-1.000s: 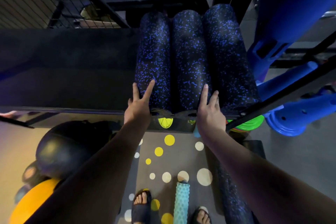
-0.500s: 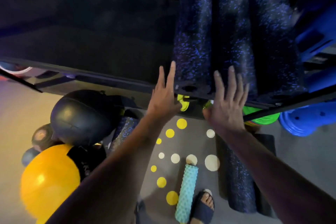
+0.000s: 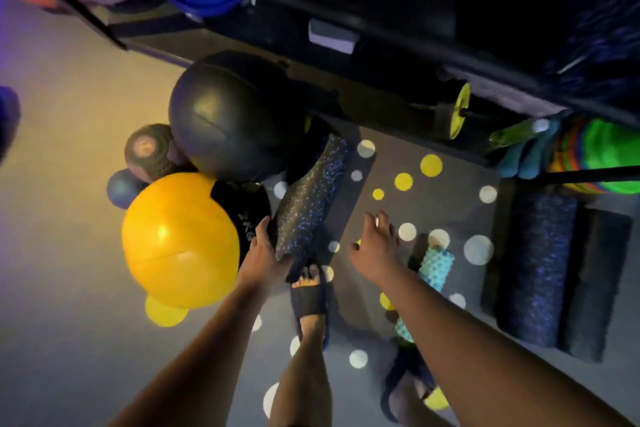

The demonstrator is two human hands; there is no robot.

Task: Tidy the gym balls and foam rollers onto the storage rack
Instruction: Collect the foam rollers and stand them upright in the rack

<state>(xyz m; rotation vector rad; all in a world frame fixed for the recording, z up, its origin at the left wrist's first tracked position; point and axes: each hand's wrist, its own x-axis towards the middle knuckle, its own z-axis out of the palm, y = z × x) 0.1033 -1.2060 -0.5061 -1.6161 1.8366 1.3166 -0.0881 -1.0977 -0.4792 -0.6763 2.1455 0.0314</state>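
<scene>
Left hand now on roller

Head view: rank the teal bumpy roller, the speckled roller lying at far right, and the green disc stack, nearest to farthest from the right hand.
1. Teal bumpy roller, just right of the right hand.
2. Speckled roller, farther right, lying flat.
3. Green disc stack, far right, near the frame edge.

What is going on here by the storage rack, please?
A person is clearing up gym gear. Their left hand grips the near end of a blue-speckled foam roller beside the yellow gym ball, while the right hand hovers open over the dotted mat. The black gym ball, a teal textured roller and two dark rollers lie on the floor.
</scene>
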